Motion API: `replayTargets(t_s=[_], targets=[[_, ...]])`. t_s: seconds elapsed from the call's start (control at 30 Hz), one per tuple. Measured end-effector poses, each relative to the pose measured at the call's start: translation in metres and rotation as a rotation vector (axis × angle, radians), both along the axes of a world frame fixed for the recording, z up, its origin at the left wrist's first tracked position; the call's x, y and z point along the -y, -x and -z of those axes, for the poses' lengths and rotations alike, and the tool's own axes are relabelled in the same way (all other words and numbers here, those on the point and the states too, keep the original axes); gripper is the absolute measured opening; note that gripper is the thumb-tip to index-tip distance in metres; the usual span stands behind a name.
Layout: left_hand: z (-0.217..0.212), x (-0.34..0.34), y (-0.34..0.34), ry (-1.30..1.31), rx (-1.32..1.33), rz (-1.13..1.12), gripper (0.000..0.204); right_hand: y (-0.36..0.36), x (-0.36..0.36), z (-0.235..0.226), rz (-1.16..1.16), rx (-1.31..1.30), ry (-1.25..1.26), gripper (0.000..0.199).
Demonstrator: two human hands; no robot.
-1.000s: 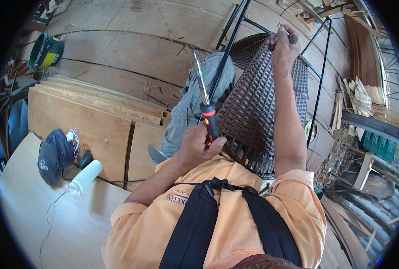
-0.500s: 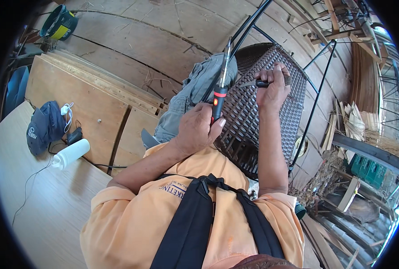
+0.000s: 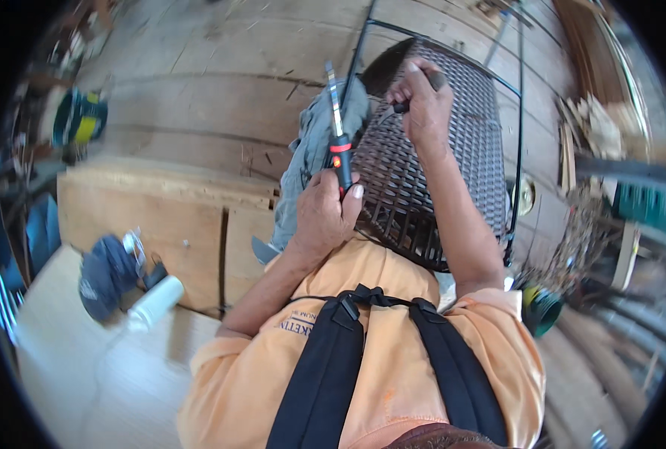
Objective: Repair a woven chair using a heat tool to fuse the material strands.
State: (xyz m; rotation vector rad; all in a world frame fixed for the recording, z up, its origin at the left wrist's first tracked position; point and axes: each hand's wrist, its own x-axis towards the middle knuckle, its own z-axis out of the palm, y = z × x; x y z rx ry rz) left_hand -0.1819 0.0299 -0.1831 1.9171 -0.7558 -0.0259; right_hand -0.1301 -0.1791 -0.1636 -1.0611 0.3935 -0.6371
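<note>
My left hand (image 3: 324, 209) is wrapped round the black and red handle of a soldering iron (image 3: 339, 153). Its small orange light glows, and the metal shaft points up and away from me. In my right hand (image 3: 429, 112) is a small hooked knife (image 3: 400, 108) with a dark handle, its curved blade turned toward the left. Both tools are held apart, above or beside a dark brown woven wicker panel (image 3: 452, 161) on a thin black metal frame (image 3: 521, 112). Whether the blade touches the weave I cannot tell. Grey trouser cloth (image 3: 314, 127) shows left of the panel.
At the left, a pale table (image 3: 56, 359) bears a dark blue cap (image 3: 108, 277) and a white bottle (image 3: 155, 303). Beyond it runs a wooden bench (image 3: 138, 217). A green bucket (image 3: 82, 118) stands far left. Wood scraps (image 3: 595, 127) and a green crate (image 3: 645, 203) lie right.
The whole view has turned and shifted, so the surroundings sit differently and look blurred. Both hands keep hold of the same tools, appearing a little further left; the right is also higher.
</note>
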Motion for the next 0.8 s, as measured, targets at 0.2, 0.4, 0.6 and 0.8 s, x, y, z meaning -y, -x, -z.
replayTargets(t_s=[0.2,0.4,0.6,0.8], targets=[[0.006,-0.011,-0.007,-0.083,-0.027,-0.033,0.014,0.064,0.118,-0.054,0.137,0.284,-0.13,0.021],[0.004,-0.017,-0.026,-0.094,-0.056,-0.02,0.015,0.159,0.177,-0.05,0.357,0.339,-0.2,0.029],[0.005,-0.016,-0.027,-0.124,-0.018,0.014,0.019,0.172,0.162,-0.001,0.572,0.282,-0.369,0.034],[0.006,-0.014,-0.028,-0.12,0.04,0.028,0.022,0.183,0.15,0.028,0.564,0.319,-0.518,0.034]])
